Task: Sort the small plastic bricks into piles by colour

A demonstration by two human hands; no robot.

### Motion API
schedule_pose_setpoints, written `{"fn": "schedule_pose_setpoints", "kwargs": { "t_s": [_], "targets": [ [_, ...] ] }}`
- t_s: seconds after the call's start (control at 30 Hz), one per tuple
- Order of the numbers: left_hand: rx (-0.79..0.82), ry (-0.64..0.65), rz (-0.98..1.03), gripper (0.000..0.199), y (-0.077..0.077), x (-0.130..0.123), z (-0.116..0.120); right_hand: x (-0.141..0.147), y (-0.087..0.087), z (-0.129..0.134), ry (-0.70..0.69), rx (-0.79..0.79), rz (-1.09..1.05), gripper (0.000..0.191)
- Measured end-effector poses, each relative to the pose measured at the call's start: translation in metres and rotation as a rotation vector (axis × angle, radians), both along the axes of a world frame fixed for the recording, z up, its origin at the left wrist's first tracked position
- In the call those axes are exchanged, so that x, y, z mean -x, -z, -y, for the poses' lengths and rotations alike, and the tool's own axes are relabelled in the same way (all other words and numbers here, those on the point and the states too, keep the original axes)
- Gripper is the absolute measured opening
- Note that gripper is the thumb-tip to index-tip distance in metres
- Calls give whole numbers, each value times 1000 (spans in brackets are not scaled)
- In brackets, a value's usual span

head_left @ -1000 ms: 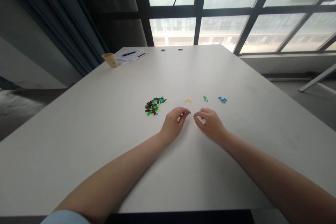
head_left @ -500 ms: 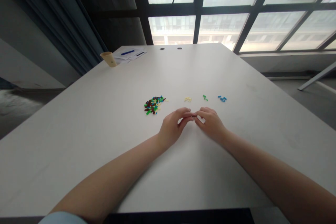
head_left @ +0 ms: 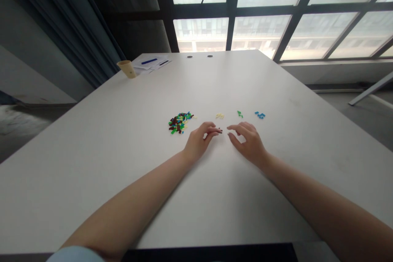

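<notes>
Head view: small dark brown plastic brick (head_left: 220, 131), at the fingertips over a white table (head_left: 92, 180).
Left hand (head_left: 199, 142): narrow pinch, holding the brick.
Right hand (head_left: 248, 142): half open, empty, at the brick's 3 o'clock.
Multicoloured brick pile (head_left: 180, 123): 9 o'clock.
Sorted groups: cream bricks (head_left: 220, 116), green bricks (head_left: 240, 114), blue bricks (head_left: 260, 115), 12 to 2 o'clock.

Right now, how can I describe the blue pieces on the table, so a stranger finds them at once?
On the large white table, look just past the left hand and right hand to a row of small toy bricks. The row runs from a mixed pile through cream bricks and green bricks. The blue bricks are the last group on the right, and the only all-blue group.
</notes>
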State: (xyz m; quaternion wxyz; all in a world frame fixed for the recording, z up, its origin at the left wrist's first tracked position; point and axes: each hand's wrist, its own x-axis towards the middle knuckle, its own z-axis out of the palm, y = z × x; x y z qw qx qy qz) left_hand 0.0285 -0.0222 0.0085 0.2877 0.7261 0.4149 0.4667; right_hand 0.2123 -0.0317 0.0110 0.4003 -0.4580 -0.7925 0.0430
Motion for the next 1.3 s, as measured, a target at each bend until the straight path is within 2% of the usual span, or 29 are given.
{"fn": "schedule_pose_setpoints", "kwargs": {
  "t_s": [0.1,0.3,0.6,0.67,0.8,0.93,1.03,1.1,1.17,1.3],
  "targets": [
    [72,5,14,15,3,2,-5,3,1,1,-1,-9,15,17],
    [160,107,4,15,6,1,-3,9,6,1,1,-9,24,15],
    [194,80,35,15,10,-1,-7,11,10,-3,29,27,48,14],
    [125,17,-23,12,8,1,-9,11,13,-5,57,32,64,13],
    [-24,-239,-108,5,5,13,-20,12,19,-11,152,98,160,13],
    [-4,-395,-107,17,2,31,-37,16,24,-15,171,178,235,14],
    [44,-442,-122,23,-2,46,-50,17,24,-15,178,200,247,14],
    [80,-439,-201,21,-8,59,-58,16,23,-14,181,201,238,15],
    [120,-411,-364,17,-16,73,-65,16,19,-12,185,192,216,18],
    [245,-215,-722,11,-32,97,-70,12,13,-8,178,174,186,22]
  ]
}}
